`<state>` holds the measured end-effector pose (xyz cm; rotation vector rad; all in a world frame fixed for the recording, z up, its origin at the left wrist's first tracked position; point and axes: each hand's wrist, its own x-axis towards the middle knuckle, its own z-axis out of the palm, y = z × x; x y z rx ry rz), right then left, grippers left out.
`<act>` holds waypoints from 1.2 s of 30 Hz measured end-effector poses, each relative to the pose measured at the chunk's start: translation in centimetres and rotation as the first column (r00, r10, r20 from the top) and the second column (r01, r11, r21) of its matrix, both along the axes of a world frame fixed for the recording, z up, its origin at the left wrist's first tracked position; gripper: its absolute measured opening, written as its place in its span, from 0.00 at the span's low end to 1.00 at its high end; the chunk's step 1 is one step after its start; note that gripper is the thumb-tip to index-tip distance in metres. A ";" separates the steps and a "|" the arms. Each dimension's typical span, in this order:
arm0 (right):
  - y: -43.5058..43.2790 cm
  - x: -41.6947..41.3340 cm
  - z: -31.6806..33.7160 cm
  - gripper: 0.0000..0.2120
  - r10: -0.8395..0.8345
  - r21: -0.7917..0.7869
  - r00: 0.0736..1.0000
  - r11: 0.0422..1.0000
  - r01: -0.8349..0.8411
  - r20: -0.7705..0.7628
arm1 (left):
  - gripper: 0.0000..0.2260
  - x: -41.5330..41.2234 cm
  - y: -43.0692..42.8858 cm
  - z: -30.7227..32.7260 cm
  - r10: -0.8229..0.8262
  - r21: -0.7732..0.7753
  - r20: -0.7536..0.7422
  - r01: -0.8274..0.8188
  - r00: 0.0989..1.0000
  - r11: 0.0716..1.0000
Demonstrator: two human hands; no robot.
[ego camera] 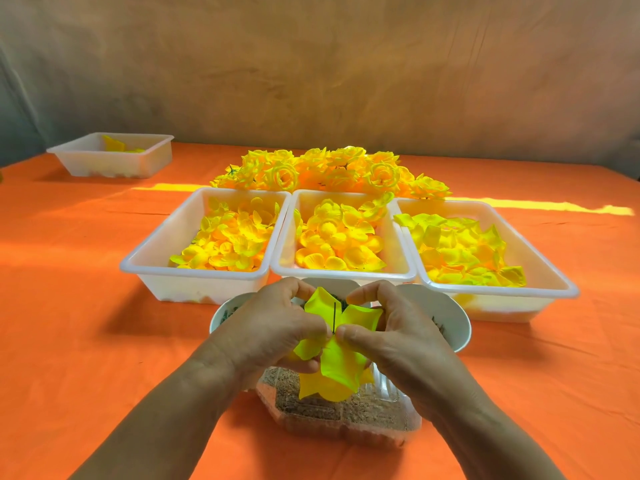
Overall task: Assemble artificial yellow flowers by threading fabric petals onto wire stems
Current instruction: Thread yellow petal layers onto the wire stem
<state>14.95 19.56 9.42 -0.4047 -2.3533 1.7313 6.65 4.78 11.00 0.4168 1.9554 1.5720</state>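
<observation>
A large yellow fabric petal piece (341, 365) is held between both hands above a clear plastic box. A thin dark wire stem (335, 315) pokes up through its middle. My left hand (273, 332) pinches the petal piece at the stem from the left, thumb and fingers curled around the fabric. From the right, my right hand (388, 327) pinches it, thumb tip right beside the stem. Three white trays hold loose yellow petals: left tray (149, 268), middle tray (284, 258), right tray (540, 271). A heap of finished yellow flowers (329, 171) lies behind them.
A clear plastic box (346, 417) with brownish small parts sits under my hands. White bowls (446, 313) holding dark green bits stand just behind my hands. Another white tray (86, 161) with a few petals is at the far left. An orange cloth (86, 341) covers the table.
</observation>
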 end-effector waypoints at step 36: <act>3.7 -0.1 0.8 0.05 -0.187 0.136 0.982 0.973 0.188 -0.022 | 0.11 0.1 -0.2 -1.3 -0.219 -0.147 -0.566 0.165 0.795 0.975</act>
